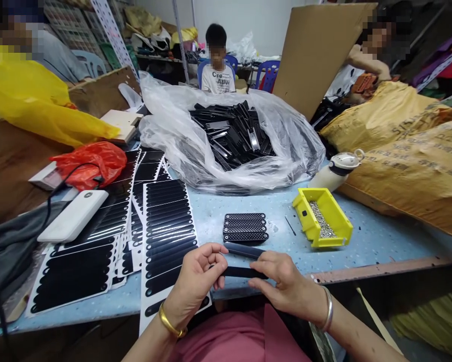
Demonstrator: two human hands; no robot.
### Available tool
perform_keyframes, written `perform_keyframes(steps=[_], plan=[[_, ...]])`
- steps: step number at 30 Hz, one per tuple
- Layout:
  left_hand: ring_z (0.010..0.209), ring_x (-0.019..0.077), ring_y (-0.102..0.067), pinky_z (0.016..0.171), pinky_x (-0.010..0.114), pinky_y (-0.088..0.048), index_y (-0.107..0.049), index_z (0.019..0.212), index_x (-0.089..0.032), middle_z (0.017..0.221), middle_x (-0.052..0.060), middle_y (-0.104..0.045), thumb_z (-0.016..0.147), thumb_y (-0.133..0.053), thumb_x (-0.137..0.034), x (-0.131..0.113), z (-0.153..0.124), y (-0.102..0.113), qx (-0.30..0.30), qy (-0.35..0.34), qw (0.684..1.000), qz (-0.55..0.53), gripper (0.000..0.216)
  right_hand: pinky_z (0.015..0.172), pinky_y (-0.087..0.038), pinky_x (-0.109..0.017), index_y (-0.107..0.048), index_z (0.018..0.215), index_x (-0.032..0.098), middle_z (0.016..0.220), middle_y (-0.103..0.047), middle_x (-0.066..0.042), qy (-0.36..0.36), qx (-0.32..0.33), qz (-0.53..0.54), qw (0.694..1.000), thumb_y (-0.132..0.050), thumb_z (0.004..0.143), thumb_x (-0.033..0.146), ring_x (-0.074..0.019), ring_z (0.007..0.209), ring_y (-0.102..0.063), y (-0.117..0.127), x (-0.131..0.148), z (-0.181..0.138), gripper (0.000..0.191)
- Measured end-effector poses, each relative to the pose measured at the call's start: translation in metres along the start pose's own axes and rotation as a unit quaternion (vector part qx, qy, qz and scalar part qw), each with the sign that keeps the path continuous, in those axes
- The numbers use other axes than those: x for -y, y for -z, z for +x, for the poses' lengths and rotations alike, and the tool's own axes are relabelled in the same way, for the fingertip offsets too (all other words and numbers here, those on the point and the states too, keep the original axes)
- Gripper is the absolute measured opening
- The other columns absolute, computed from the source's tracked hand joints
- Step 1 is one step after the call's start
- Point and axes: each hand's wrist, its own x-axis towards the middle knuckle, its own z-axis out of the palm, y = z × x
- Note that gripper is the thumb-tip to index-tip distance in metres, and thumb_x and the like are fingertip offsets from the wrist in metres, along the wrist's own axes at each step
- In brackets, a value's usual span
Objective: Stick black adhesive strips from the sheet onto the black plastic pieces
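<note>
My left hand [206,266] is closed in a pinch at the left end of a narrow black strip [239,272]. At that strip's other end my right hand [280,276] has its thumb and fingers closed around it. A second dark, flat bar [244,250] lies just beyond, between the fingertips of both hands; whether it is held or rests on the table I cannot tell. Past the hands stands a neat block of black, mesh-patterned pieces [245,229] with small silver ends. To the left lies a white sheet of black adhesive strips [169,221], its lower end near my left forearm.
A yellow bin [343,235] of small metal parts stands right, with a white bottle [329,173] behind. Clear plastic [165,120] surrounds a heap of black pieces [237,133]. A white power bank [73,216] and red bag [97,163] lie left. Other people sit around.
</note>
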Motion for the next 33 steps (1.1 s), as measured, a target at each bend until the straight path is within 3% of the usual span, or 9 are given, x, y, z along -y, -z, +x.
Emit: perform_keyframes(steps=[8,12,16,20,23,25,29,33], plan=[[0.040,0.0077,-0.049,0.041,0.019,-0.039,-0.061,0.089,-0.012,0.051,-0.006,-0.052,0.072,-0.072,-0.038,0.006,0.009,-0.006,0.000,0.003,1.000,0.031,0.033,0.064,-0.058,-0.030,-0.062,0.109,0.017,0.078,-0.069,-0.007,0.036,-0.119,-0.019,0.992,-0.055,0.093,0.029,-0.0198,0.070,-0.068,-0.003,-0.005,-0.010,0.021],[0.041,0.0082,-0.051,0.041,0.019,-0.040,-0.060,0.089,-0.013,0.054,-0.006,-0.052,0.072,-0.071,-0.039,0.010,0.011,-0.008,0.008,0.002,0.999,0.039,0.033,0.063,-0.058,-0.030,-0.060,0.112,0.014,0.080,-0.070,-0.009,0.030,-0.121,-0.025,0.992,-0.054,0.093,0.023,-0.0200,0.070,-0.068,-0.004,-0.009,-0.013,0.021],[0.042,0.0102,-0.053,0.042,0.021,-0.042,-0.061,0.091,-0.013,0.054,-0.005,-0.053,0.072,-0.069,-0.040,0.013,0.013,-0.013,0.018,0.006,0.997,0.074,0.034,0.062,-0.057,-0.030,-0.064,0.101,0.014,0.081,-0.071,-0.010,0.014,-0.086,-0.002,0.996,-0.056,0.091,0.019,-0.0199,0.070,-0.068,-0.005,-0.014,-0.019,0.013],[0.046,0.0123,-0.057,0.046,0.023,-0.044,-0.065,0.094,-0.015,0.061,0.000,-0.063,0.074,-0.064,-0.041,0.020,0.020,-0.007,-0.042,-0.079,0.975,0.202,0.033,0.065,-0.057,-0.031,-0.068,0.100,0.014,0.081,-0.072,-0.010,-0.028,-0.102,-0.007,0.994,-0.059,0.089,0.017,-0.0202,0.072,-0.069,0.006,-0.023,-0.027,0.014],[0.047,0.0120,-0.056,0.051,0.025,-0.044,-0.068,0.088,-0.017,0.064,0.000,-0.065,0.074,-0.063,-0.041,0.026,0.030,0.006,-0.131,-0.167,0.921,0.327,0.027,0.069,-0.057,-0.030,-0.071,0.098,0.018,0.084,-0.074,-0.008,-0.096,-0.139,0.007,0.986,-0.064,0.087,0.019,-0.0192,0.075,-0.070,0.018,-0.038,-0.030,0.013],[0.048,0.0122,-0.055,0.052,0.025,-0.043,-0.067,0.081,-0.018,0.060,-0.001,-0.063,0.075,-0.062,-0.042,0.029,0.039,0.012,-0.162,-0.188,0.892,0.379,0.025,0.068,-0.057,-0.030,-0.073,0.095,0.020,0.086,-0.075,-0.006,-0.154,-0.158,0.038,0.975,-0.068,0.084,0.023,-0.0193,0.077,-0.071,0.020,-0.052,-0.028,0.013],[0.047,0.0128,-0.053,0.050,0.024,-0.041,-0.064,0.070,-0.019,0.052,-0.002,-0.058,0.080,-0.057,-0.043,0.035,0.052,0.012,-0.138,-0.172,0.897,0.384,0.026,0.063,-0.058,-0.030,-0.076,0.088,0.021,0.089,-0.076,-0.008,-0.223,-0.186,0.111,0.950,-0.072,0.077,0.028,-0.0214,0.079,-0.072,0.006,-0.077,-0.016,0.014],[0.047,0.0132,-0.055,0.051,0.024,-0.043,-0.065,0.076,-0.019,0.054,-0.002,-0.060,0.080,-0.056,-0.040,0.045,0.053,0.009,-0.128,-0.151,0.914,0.355,0.023,0.059,-0.056,-0.029,-0.076,0.086,0.020,0.082,-0.075,-0.006,-0.234,-0.184,0.119,0.947,-0.071,0.077,0.028,-0.0197,0.072,-0.070,-0.007,-0.076,-0.012,0.013]])
